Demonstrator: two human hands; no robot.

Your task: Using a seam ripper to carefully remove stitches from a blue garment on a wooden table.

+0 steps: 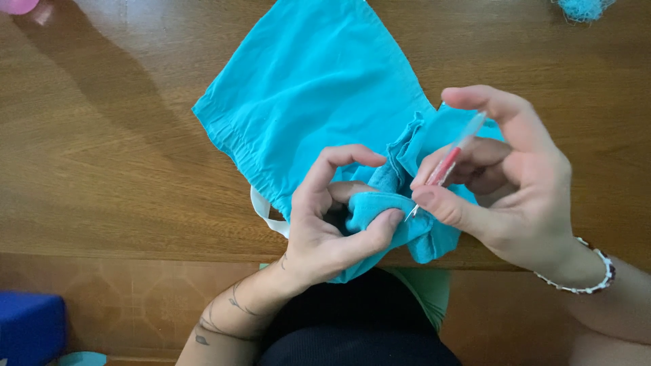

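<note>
Head view: your left hand (325, 224) pinches the turquoise cloth (312, 88) at the bench (102, 156) front edge, open wood either side. Your right hand (515, 183) clamps a seam ripper (444, 166), slanting tip down-left.

garment (312, 88): plain turquoise cloth, no print, with a white strap at its 7 o'clock edge
tool (451, 154): clear handle, red inside, silvery tip
table (102, 149): brown wood with streaked grain
bracelet (597, 278): white beads with a few dark red ones
box (30, 325): deep blue, at 8 o'clock of the view
thread tuft (583, 8): turquoise, at 1 o'clock
left hand (325, 224): dark line tattoos on its forearm
</note>
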